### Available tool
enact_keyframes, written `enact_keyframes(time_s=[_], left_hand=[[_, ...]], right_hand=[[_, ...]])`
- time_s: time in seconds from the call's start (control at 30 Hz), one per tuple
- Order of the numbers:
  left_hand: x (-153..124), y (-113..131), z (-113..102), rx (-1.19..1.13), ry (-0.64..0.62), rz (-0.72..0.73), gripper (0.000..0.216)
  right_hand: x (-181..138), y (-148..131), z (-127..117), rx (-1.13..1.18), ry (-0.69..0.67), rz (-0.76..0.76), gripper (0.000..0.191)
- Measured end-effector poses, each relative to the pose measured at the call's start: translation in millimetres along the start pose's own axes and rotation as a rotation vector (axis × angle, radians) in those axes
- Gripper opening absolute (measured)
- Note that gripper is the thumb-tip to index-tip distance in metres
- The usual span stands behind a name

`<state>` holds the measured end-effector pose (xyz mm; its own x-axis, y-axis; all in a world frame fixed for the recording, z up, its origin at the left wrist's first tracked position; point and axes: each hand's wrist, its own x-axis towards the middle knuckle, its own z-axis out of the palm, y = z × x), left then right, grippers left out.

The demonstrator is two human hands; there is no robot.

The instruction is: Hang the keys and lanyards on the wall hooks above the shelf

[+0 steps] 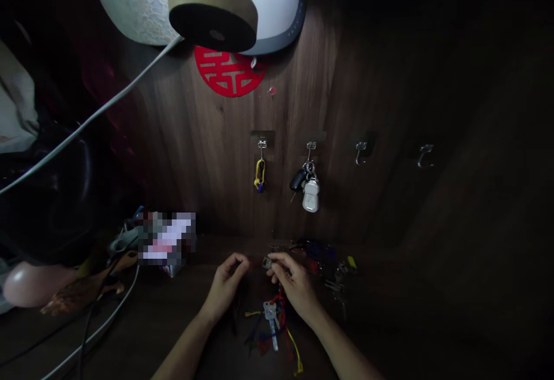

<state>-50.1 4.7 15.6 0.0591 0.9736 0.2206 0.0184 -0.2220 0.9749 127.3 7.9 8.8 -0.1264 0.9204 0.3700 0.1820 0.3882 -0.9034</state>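
My right hand (295,285) pinches a small grey, squarish piece (267,263), which looks like a tag or charm, between thumb and fingers. Below this hand are a silver key (271,321) and a red cord (280,298), with yellow and blue cord ends spreading around them. Whether the cord joins the grey piece is hidden by my fingers. To the left, my left hand (227,280) has thumb and index pressed together, slightly apart from the grey piece. Anything between those fingertips is too small to make out. More keys (335,287) lie in shadow beyond my right hand.
Metal hooks line the wooden panel: one holds a yellow cord loop (259,173), another car keys with a white fob (310,195). Two bare hooks (360,152) are further right. A round lamp (212,13) hangs above, its white cable (108,103) running left. Clutter includes a pink balloon-like object (32,283).
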Motion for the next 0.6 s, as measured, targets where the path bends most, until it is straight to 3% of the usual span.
enact_keyframes(time_s=[0.2,0.43,0.6], left_hand=[[6,9,-4,-0.247,-0.070,-0.107,0.030],[20,53,0,-0.328,-0.196,-0.138,0.027],[46,80,3,-0.180,-0.130,0.012,0.031]], right_hand=[[1,3,-3,0.004,0.002,0.011,0.028],[1,3,-6,0.004,0.043,0.034,0.028],[0,3,-8,-0.042,0.081,0.010,0.031]])
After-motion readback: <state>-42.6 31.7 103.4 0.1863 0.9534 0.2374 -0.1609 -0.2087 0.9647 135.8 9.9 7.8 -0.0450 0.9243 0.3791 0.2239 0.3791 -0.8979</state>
